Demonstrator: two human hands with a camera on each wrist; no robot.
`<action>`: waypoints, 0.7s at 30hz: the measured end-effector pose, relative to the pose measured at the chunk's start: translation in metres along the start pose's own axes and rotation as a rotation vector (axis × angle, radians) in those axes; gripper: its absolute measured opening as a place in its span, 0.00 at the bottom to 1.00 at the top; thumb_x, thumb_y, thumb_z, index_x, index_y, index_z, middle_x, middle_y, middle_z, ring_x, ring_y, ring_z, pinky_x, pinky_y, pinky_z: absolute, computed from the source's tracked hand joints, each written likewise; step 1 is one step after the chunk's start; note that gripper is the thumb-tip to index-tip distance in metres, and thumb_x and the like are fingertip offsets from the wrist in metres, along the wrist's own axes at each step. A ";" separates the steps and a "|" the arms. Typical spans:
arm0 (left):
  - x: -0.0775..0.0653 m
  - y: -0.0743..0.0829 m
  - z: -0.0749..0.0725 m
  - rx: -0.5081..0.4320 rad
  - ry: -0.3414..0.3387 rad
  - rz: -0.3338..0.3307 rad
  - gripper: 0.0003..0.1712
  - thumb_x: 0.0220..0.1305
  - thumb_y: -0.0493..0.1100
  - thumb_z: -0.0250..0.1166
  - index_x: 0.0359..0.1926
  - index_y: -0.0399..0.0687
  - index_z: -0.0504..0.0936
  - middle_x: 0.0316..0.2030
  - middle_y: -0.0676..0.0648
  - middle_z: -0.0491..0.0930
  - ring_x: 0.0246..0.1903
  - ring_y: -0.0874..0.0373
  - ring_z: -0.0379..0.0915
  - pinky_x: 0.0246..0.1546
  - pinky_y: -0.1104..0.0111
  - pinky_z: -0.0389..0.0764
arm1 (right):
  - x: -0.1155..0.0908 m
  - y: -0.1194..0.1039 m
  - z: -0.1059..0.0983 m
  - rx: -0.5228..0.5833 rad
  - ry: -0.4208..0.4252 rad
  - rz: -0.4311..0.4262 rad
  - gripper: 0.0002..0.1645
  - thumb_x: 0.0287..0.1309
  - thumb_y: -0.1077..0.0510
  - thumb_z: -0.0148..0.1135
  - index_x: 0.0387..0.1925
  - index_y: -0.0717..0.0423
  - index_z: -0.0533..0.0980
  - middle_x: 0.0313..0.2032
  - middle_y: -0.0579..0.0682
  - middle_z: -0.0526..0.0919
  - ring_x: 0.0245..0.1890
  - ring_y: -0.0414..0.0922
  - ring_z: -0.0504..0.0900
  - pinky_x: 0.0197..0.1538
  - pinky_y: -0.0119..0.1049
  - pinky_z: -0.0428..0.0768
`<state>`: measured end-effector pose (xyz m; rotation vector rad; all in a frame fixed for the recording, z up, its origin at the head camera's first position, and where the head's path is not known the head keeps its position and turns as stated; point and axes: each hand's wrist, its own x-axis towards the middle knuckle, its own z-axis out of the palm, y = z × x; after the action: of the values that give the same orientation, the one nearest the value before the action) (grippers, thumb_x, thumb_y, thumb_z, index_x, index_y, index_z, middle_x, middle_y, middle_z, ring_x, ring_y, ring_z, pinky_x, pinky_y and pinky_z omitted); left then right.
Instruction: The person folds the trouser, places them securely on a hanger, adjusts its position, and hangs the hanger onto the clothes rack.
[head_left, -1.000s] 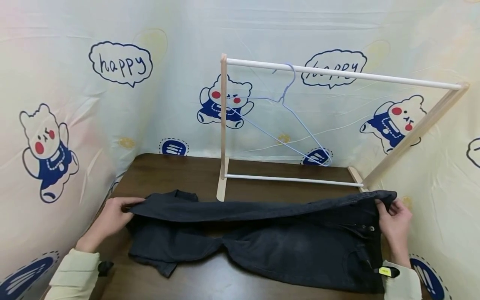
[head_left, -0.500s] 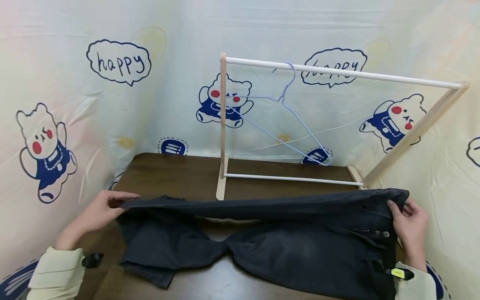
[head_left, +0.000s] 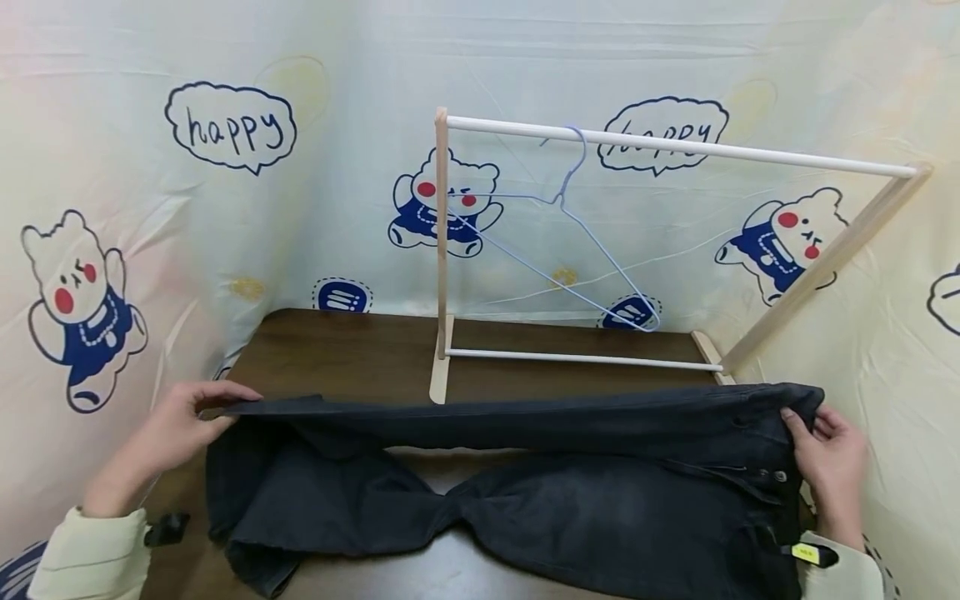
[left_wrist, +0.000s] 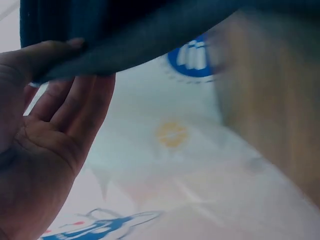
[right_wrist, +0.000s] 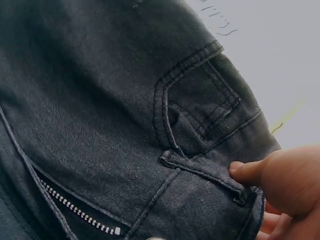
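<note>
Dark denim jeans [head_left: 592,508] lie across the table, waist to the right and leg ends to the left. Their far edge is raised between both hands. My left hand [head_left: 176,425] pinches the end of the far leg, thumb on one face and fingers behind the cloth in the left wrist view. At the waistband, my right hand [head_left: 832,458] grips the far corner beside a belt loop [right_wrist: 205,175]. The right wrist view shows an open zip [right_wrist: 80,210] and a front pocket [right_wrist: 200,100]. The near leg sags on the table, its end folded over at lower left.
A rack with wooden posts and a white top rail [head_left: 675,146] stands at the back right of the brown table [head_left: 337,350]. From the rail hangs a pale blue wire hanger [head_left: 570,196]. A printed cloth [head_left: 337,183] walls in the back and sides.
My left hand has moved left and my right hand right, drawing the far leg straight between them. The near leg's end has shifted left and toward the front.
</note>
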<state>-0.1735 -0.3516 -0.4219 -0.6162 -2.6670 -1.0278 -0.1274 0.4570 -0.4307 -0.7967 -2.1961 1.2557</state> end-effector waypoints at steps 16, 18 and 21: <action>-0.026 -0.052 0.025 0.084 -0.158 -0.209 0.36 0.36 0.15 0.61 0.54 0.28 0.80 0.45 0.34 0.84 0.39 0.58 0.82 0.34 0.69 0.84 | -0.008 0.026 0.021 -0.021 0.014 -0.101 0.13 0.70 0.57 0.59 0.46 0.65 0.78 0.21 0.19 0.74 0.22 0.22 0.74 0.27 0.16 0.72; -0.032 -0.055 0.024 0.045 -0.152 -0.186 0.36 0.36 0.14 0.59 0.54 0.28 0.81 0.45 0.36 0.85 0.39 0.69 0.79 0.35 0.74 0.81 | -0.010 0.024 0.022 0.036 0.054 -0.102 0.08 0.71 0.59 0.57 0.44 0.58 0.79 0.22 0.19 0.74 0.23 0.22 0.75 0.28 0.16 0.72; -0.038 -0.057 0.017 -0.025 -0.138 -0.133 0.34 0.38 0.13 0.58 0.52 0.28 0.82 0.44 0.46 0.86 0.39 0.79 0.75 0.34 0.79 0.79 | -0.012 0.021 0.019 0.069 0.105 -0.117 0.06 0.71 0.60 0.55 0.41 0.50 0.79 0.23 0.18 0.73 0.25 0.21 0.74 0.30 0.14 0.71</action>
<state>-0.1666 -0.3896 -0.4815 -0.5385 -2.8528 -1.0914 -0.1260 0.4458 -0.4597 -0.6808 -2.0727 1.1980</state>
